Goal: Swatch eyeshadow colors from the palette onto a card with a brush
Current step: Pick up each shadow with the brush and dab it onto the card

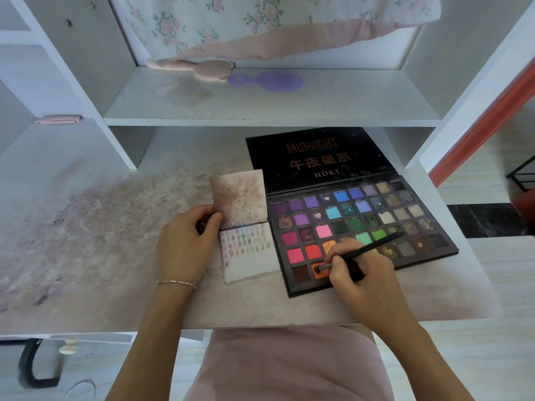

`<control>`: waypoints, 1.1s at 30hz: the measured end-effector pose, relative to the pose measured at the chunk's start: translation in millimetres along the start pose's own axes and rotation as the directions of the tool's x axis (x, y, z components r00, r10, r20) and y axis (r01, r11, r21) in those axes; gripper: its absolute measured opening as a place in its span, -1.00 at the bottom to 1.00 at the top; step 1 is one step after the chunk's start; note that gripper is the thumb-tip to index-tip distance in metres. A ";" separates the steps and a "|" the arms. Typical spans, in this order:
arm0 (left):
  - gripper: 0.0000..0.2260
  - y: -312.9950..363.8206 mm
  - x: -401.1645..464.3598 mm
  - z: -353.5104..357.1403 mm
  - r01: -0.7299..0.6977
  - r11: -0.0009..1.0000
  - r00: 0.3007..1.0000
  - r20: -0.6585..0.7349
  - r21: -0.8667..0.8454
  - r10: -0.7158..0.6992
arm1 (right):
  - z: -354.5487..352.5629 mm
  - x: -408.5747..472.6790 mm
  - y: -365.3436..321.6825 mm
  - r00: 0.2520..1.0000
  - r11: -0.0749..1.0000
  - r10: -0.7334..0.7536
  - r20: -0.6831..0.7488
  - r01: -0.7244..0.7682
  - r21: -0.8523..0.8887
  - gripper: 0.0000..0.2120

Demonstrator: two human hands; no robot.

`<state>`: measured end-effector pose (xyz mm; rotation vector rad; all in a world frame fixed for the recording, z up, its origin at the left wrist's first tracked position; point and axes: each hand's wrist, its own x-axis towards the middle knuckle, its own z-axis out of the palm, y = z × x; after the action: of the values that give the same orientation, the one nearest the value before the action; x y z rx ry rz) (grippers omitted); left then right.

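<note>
A large black eyeshadow palette [405, 215] lies open on the desk with several rows of coloured pans. My right hand [362, 280] grips a thin black brush [367, 248], whose tip presses into the orange pan [320, 272] in the front row. Left of the palette lies a small folded white card [254, 264] with rows of pale swatches on its lower leaf and a stained upper leaf [238, 196]. My left hand [185, 244] holds the card at its left edge by the fold, thumb on the upper leaf.
The desk top [101, 227] is stained with pink powder on the left. On the shelf [260, 111] above lie a purple hairbrush [269, 80] and a pink toy [199, 69]. A pink object [58, 120] lies on the left shelf. A pink cushion [289, 366] is below.
</note>
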<state>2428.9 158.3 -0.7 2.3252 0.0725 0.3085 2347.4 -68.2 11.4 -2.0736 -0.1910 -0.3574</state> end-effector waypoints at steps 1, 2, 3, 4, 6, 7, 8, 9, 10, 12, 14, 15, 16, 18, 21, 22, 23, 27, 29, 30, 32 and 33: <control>-0.86 0.0 0.1 0.0 0.001 1.000 1.000 0.001 0.001 -0.001 | -0.2 0.1 -0.3 1.000 1.000 0.018 -0.004 -0.017 0.005 -0.90; -0.86 0.3 0.1 0.0 0.004 1.000 1.000 0.001 0.002 -0.004 | -0.5 0.3 -0.6 0.999 0.999 0.035 -0.019 -0.035 0.007 -0.90; -0.86 0.5 0.1 0.1 0.006 1.000 1.000 0.000 0.002 -0.006 | -0.9 0.5 -0.7 0.998 0.999 0.045 -0.040 -0.045 0.006 -0.90; -0.86 0.8 0.1 0.2 0.006 1.000 1.000 0.000 0.001 -0.006 | -1.3 0.6 -1.0 0.997 0.999 0.046 -0.059 -0.046 0.004 -0.90; -0.86 1.1 0.0 0.3 0.007 1.000 1.000 0.002 -0.003 -0.007 | -1.9 0.8 -2.4 0.996 0.999 0.048 -0.081 -0.048 0.009 -0.90; -0.86 0.9 0.2 0.4 0.008 1.000 1.000 0.002 -0.004 -0.008 | -1.8 1.1 -3.3 0.994 0.998 0.056 -0.091 -0.055 0.018 -0.89; -0.86 0.4 0.4 0.3 0.009 1.000 1.000 0.000 -0.004 -0.009 | -1.7 1.6 -4.2 0.992 0.997 0.067 -0.103 -0.064 0.033 -0.89; -0.87 0.0 0.5 0.4 0.011 1.000 1.000 -0.004 -0.003 -0.011 | -1.2 2.1 -5.1 0.990 0.996 0.074 -0.119 -0.068 0.050 -0.89; -0.87 -0.3 0.6 0.4 0.012 1.000 1.000 -0.008 0.000 -0.012 | -0.7 2.7 -6.1 0.988 0.995 0.077 -0.136 -0.069 0.065 -0.89; -0.87 -0.3 0.8 0.6 0.012 1.000 1.000 -0.012 0.001 -0.012 | 1.9 4.1 -9.4 0.983 0.993 0.089 -0.158 -0.076 0.091 -0.89; -0.88 0.1 1.1 0.5 0.004 1.000 1.000 -0.009 -0.001 -0.004 | 7.4 5.4 -13.6 0.980 0.985 0.125 -0.157 -0.104 0.136 -0.91; -0.88 0.1 1.4 0.3 0.000 1.000 1.000 -0.007 0.001 0.000 | 11.4 6.2 -16.1 0.977 0.978 0.151 -0.150 -0.126 0.164 -0.89; -0.88 -0.1 1.6 0.2 -0.002 1.000 1.000 -0.006 0.004 0.002 | 15.7 7.5 -19.0 0.976 0.972 0.169 -0.136 -0.143 0.186 -0.87; -0.88 -0.3 1.6 0.5 -0.003 1.000 1.000 -0.003 0.004 0.003 | 24.8 11.1 -24.9 0.982 0.968 0.173 -0.082 -0.154 0.199 -0.87; -0.88 -0.2 1.1 0.7 0.001 1.000 1.000 0.001 0.001 -0.001 | 39.4 17.5 -32.5 0.984 0.968 0.165 0.065 -0.174 0.180 -0.83; -0.88 -0.2 1.0 0.6 -0.002 1.000 1.000 0.001 0.004 0.002 | 43.8 19.0 -34.5 0.979 0.965 0.171 0.110 -0.189 0.180 -0.83; -0.88 -0.1 1.0 0.4 -0.008 1.000 1.000 0.001 0.009 0.008 | 47.9 20.4 -36.2 0.973 0.963 0.176 0.147 -0.201 0.182 -0.85; -0.88 0.6 1.0 -0.6 -0.026 1.000 1.000 0.003 0.011 0.026 | 59.1 23.5 -41.1 0.972 0.973 0.123 0.201 -0.159 0.169 -0.78; -0.87 0.7 1.0 -1.2 -0.031 0.999 1.000 0.006 0.018 0.031 | 61.7 24.4 -42.1 0.970 0.980 0.114 0.213 -0.145 0.137 -0.75; -0.87 0.5 0.9 -1.4 -0.033 0.999 0.999 0.006 0.021 0.033 | 62.3 24.5 -42.0 0.970 0.982 0.113 0.213 -0.142 0.124 -0.75; -0.87 0.5 1.1 -1.5 -0.036 0.999 0.999 0.003 0.021 0.036 | 62.7 24.4 -41.3 0.971 0.984 0.116 0.208 -0.141 0.110 -0.78; -0.87 0.5 1.1 -1.5 -0.037 0.999 0.999 0.000 0.020 0.037 | 62.7 24.4 -41.0 0.970 0.984 0.119 0.210 -0.144 0.109 -0.80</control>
<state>2429.7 159.2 0.8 2.3484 0.0335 0.3279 2369.9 6.3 23.3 -1.9866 -0.1910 -0.0508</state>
